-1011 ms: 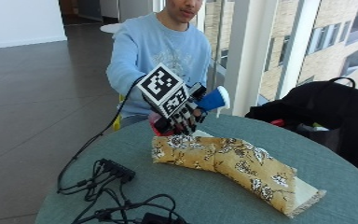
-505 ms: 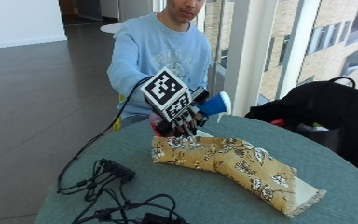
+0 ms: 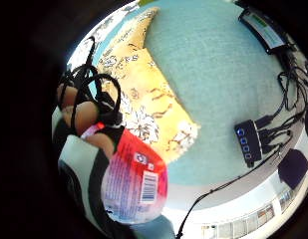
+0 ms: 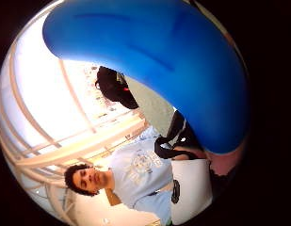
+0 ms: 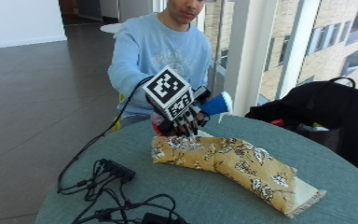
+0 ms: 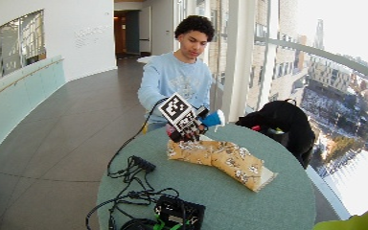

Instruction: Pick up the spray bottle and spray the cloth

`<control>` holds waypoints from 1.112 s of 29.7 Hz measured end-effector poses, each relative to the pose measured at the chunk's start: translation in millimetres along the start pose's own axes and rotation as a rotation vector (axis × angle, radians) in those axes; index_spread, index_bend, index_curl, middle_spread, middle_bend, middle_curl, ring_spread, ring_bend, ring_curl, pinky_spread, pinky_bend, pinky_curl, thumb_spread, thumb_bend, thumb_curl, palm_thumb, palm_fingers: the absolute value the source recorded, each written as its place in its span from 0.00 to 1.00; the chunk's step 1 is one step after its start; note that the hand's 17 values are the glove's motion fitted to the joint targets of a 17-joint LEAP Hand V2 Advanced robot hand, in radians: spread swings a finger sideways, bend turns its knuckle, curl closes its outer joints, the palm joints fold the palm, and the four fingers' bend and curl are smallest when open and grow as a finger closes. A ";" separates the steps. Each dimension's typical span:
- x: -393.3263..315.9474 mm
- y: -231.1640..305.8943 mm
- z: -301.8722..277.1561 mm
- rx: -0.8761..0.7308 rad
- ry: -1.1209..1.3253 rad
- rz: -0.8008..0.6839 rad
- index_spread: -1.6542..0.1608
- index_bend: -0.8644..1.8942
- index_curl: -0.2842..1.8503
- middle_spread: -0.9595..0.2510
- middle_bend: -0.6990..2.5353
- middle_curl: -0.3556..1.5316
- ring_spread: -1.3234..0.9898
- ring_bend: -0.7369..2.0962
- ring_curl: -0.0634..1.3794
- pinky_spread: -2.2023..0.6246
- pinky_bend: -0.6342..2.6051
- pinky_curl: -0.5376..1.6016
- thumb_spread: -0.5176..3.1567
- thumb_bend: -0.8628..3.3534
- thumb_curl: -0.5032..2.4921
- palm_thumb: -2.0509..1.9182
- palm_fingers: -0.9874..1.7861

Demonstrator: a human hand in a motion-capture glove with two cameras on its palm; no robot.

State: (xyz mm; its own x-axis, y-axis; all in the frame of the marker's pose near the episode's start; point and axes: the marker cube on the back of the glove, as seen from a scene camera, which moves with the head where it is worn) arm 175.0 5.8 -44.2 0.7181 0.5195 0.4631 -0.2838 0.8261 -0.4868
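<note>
My gloved right hand point(image 5: 180, 123) grips the spray bottle point(image 5: 214, 105) and holds it in the air over the near end of the cloth point(image 5: 229, 161). The bottle has a blue head with a white nozzle and a red labelled body point(image 3: 136, 184). Its blue head point(image 4: 173, 61) fills much of the thumb side palm view. The cloth point(image 6: 222, 155) is a folded yellow floral piece lying across the round teal table point(image 5: 197, 200). My fingers point(image 3: 76, 112) curl round the bottle's body, with the cloth point(image 3: 143, 99) below them.
A black bag point(image 5: 328, 105) sits at the table's far right edge. A black hub point(image 5: 117, 170) and tangled cables lie on the table's left side, with a black box point(image 6: 179, 211) near the front edge. The person's other hand is not visible.
My hand and the bottle have dipped slightly toward the cloth; the cloth has not moved.
</note>
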 end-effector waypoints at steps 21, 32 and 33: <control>-54.3 -2.7 10.0 0.125 -0.065 -0.222 0.81 0.35 0.24 0.75 0.33 0.43 0.57 0.47 0.31 0.81 0.30 0.43 0.36 0.20 0.38 0.74 0.76; -160.7 -26.7 60.0 0.279 -0.219 -0.531 0.80 0.35 0.24 0.75 0.33 0.43 0.57 0.47 0.31 0.81 0.30 0.43 0.36 0.20 0.38 0.74 0.75; -167.7 -30.7 66.5 0.283 -0.231 -0.546 0.80 0.35 0.24 0.75 0.33 0.43 0.57 0.47 0.31 0.81 0.30 0.43 0.36 0.20 0.38 0.74 0.75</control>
State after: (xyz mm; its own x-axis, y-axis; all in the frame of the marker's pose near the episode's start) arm 21.1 -92.2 -57.7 0.6604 0.0166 0.7507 -0.0960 0.9934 0.0625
